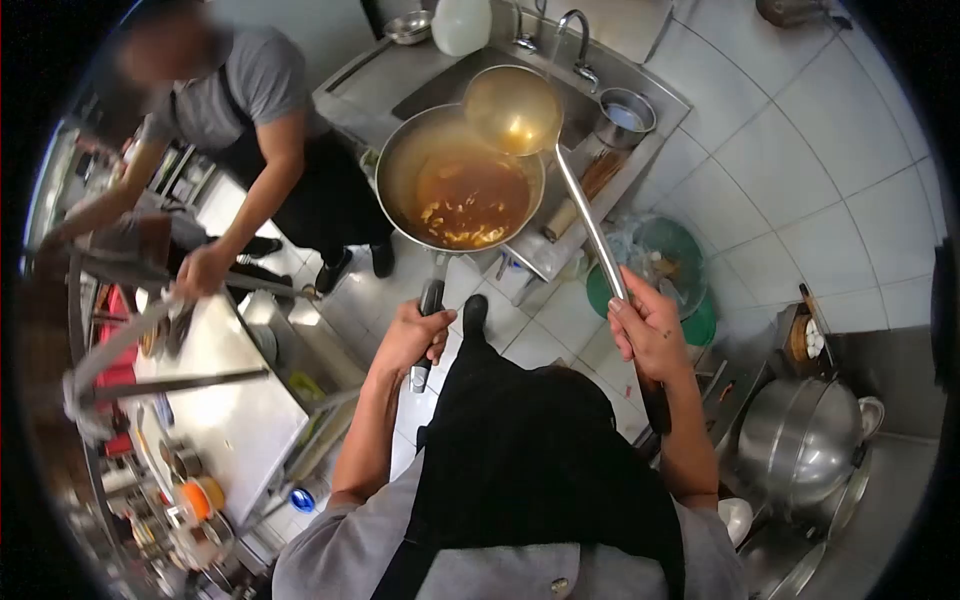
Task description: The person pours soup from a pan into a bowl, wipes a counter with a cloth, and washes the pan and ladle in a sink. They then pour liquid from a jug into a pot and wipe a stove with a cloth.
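Observation:
My left hand (412,338) is closed around the black handle of a deep round pan (397,178). Reddish-brown liquid (468,195) with pale bits fills the pan's bottom, and the pan is held out by the front of the sink. In my right hand (652,328) is the long metal handle of a large ladle (510,105). The ladle's bowl is raised at the far right rim of the pan, overlapping it in this view, beneath the curved faucet (578,38). Its inside has a yellowish shine.
Behind the pan is a steel sink (425,100), with a small metal pot (625,118) on its right. A green bin (700,325) with a plastic liner stands below. Another person (262,130) works at the left by a steel table (230,420). A large metal pot (800,440) sits at right.

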`<state>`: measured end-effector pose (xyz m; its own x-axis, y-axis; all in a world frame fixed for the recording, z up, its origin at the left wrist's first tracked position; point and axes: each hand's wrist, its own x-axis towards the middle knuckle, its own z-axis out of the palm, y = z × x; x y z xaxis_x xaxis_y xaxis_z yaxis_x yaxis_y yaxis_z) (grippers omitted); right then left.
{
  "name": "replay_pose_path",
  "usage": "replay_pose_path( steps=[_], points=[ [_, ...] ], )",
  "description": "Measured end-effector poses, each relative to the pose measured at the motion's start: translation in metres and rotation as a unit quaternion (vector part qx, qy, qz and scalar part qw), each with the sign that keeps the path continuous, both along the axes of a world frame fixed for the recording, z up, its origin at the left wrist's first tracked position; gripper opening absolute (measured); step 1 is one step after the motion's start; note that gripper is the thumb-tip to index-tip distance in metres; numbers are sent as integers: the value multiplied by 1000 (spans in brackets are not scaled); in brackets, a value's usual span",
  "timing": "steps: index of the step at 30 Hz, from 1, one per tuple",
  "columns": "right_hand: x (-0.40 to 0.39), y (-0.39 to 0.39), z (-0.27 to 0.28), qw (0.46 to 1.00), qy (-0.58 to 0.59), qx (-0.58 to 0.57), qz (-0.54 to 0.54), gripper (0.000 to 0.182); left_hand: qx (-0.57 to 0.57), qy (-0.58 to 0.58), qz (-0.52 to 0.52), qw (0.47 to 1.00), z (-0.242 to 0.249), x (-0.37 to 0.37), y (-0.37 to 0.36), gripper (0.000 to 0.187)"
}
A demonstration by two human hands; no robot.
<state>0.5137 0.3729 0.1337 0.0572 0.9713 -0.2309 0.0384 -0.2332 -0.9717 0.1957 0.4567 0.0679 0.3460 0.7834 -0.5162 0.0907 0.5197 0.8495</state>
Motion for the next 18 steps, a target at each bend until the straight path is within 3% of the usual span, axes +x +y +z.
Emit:
replay_pose_path(
  steps=[3, 9, 16, 18],
  points=[
    [-1, 25, -12, 999, -10, -25, -40, 50, 45, 119, -64, 990, -29, -14, 60, 29],
    [-12, 77, -24, 995, 13, -53, -85, 49, 128, 185, -162, 961, -71, -35, 185, 28],
    [-26, 104, -26, 986, -12, -80, -147, 49, 204, 218, -248, 922, -56, -5, 282, 17],
    [-30, 110, -23, 977, -8, -103, -184, 49, 209, 255, -290, 898, -59, 6, 306, 32]
  ],
)
